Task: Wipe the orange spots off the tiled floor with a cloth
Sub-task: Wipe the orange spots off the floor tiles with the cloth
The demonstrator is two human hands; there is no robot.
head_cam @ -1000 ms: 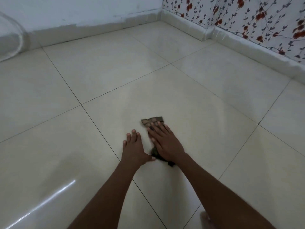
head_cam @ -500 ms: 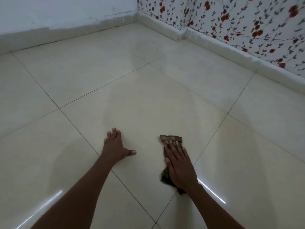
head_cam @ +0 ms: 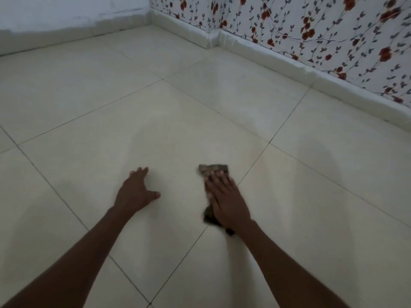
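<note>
A dark brownish cloth [head_cam: 213,169] lies flat on the cream tiled floor [head_cam: 178,121], near a grout line. My right hand [head_cam: 224,198] presses on it with straight fingers, and the cloth shows beyond the fingertips and under the wrist. My left hand [head_cam: 135,192] rests flat on the same tile, about a hand's width to the left of the cloth, fingers spread. I can make out no orange spots on the tiles around the hands.
A white skirting board [head_cam: 278,61] runs along the right under a wall with red-flower wallpaper [head_cam: 311,30]. A plain white wall [head_cam: 66,14] closes the far side. Dark grout lines [head_cam: 253,165] cross the floor.
My right hand has slid the cloth to the right, away from my left hand, and slightly forward. The camera has swung right, showing more of the wallpapered wall.
</note>
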